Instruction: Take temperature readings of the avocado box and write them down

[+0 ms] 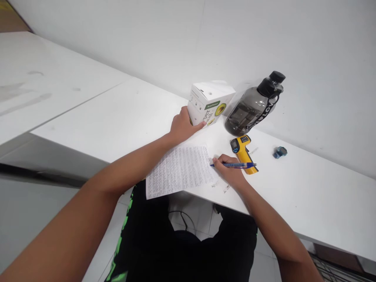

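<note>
My left hand (184,126) grips the lower near side of a white box (210,101) printed with avocados, its thumb lying across the front. The box stands on the table close to the wall. In my right hand (230,169) is a blue pen (239,165), held between thumb and fingers with its tip pointing left. A sheet of paper (179,170) covered in rows of small marks lies under my left forearm, and its near corner hangs over the table edge. The pen tip is by the sheet's right side; I cannot tell whether it touches.
Just beyond my right hand lies a yellow infrared thermometer (244,154). A dark clear water bottle (252,105) with a black cap stands against the wall (308,70). Farther right on the white table (317,196) is a small blue counter-like device (280,152).
</note>
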`<state>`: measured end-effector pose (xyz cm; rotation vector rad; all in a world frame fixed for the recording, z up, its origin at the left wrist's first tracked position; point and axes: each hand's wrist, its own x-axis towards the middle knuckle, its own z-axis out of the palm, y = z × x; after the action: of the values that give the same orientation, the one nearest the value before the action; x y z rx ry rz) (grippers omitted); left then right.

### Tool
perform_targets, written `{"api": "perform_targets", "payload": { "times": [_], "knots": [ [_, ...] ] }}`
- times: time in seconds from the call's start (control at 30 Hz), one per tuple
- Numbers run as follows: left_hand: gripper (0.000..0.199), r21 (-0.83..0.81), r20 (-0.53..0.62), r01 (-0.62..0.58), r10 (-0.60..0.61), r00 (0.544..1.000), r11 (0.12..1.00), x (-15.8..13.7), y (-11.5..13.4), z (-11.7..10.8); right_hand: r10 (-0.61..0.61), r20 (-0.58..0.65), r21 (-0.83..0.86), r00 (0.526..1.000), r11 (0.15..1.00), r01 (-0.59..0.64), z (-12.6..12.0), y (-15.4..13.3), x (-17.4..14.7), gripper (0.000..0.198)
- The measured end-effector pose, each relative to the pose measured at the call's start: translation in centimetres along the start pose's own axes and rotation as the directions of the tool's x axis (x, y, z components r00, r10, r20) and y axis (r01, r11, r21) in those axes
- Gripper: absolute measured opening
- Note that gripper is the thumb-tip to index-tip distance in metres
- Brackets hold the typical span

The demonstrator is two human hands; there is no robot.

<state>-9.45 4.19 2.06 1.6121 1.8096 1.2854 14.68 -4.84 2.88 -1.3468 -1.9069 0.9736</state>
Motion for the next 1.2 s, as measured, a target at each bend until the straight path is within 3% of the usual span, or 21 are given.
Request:
{"api": "perform_targets", "payload": {
  "times": [0.17, 0.43, 0.77, 1.2],
  "knots": [
    [0.075, -0.012, -0.013, 0.004, -0.004, 1.0, 1.0, 0.3, -0.6, 0.4, -0.008, 0.021, 0.002, 1.0, 1.0, 0.008, -0.1, 0.2, 0.0, 0.044],
    [0.078, -0.128, -0.078, -0.087, 0.078, 0.994, 0.988, 1.0, -2.4, 1.2, 0.011, 0.004, 0.006, 1.0, 1.0, -0.011, -0.1, 0.0, 0.0, 0.041],
    [0.078, -0.022, 0.007, 0.009, -0.009, 1.0, 1.0, 0.1, -0.2, 0.1, 0.02, -0.022, -0.031, 1.0, 0.999, -0.02, -0.1, 0.0, 0.0, 0.041],
    [0.074, 0.075, 0.058, 0.016, -0.02, 0.998, 0.997, -0.4, 1.0, -0.6, -0.031, -0.054, -0.021, 0.998, 0.999, 0.03, 0.1, 0.5, -0.1, 0.042]
  ]
}}
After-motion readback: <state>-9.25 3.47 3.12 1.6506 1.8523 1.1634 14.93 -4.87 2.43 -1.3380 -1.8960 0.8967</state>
